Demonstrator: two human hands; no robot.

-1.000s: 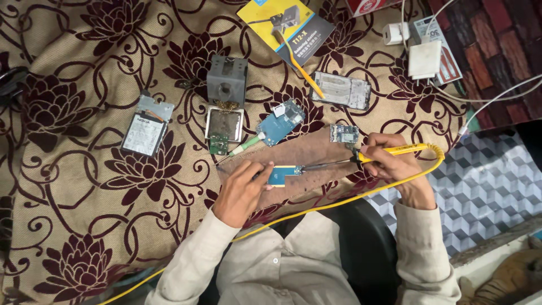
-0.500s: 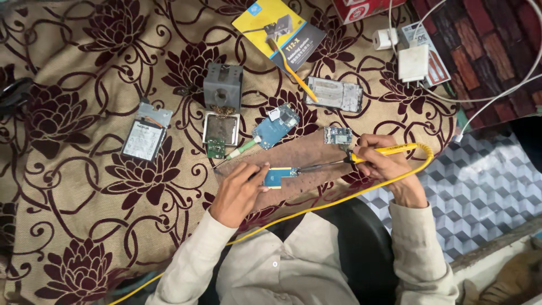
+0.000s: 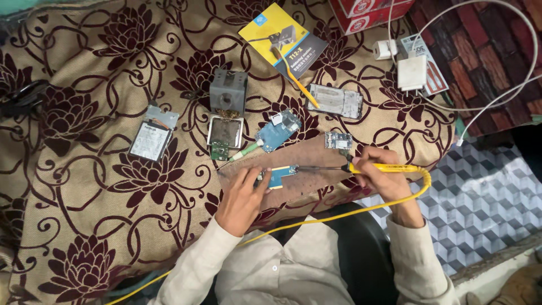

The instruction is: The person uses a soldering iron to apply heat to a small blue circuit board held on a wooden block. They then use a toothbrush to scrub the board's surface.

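My left hand [image 3: 241,196] presses on a small blue circuit board [image 3: 278,177] lying on a brown wooden board [image 3: 316,164]. In my right hand [image 3: 377,175] is a yellow-handled soldering iron [image 3: 389,168], its dark tip pointing left and reaching the blue board's right end. A yellow cable [image 3: 316,217] runs from the iron across my lap. A small chip board [image 3: 339,140] lies just above my right hand.
A floral brown cloth [image 3: 101,214] covers the surface. On it lie a phone battery [image 3: 152,136], a grey metal frame [image 3: 228,93], an open phone body [image 3: 224,133], a blue board [image 3: 276,131], a silver phone frame [image 3: 334,101], a yellow packet [image 3: 282,39], and white chargers [image 3: 411,72].
The view has shifted slightly. My hands stay at the blue board, with the iron's tip kept against its right end.
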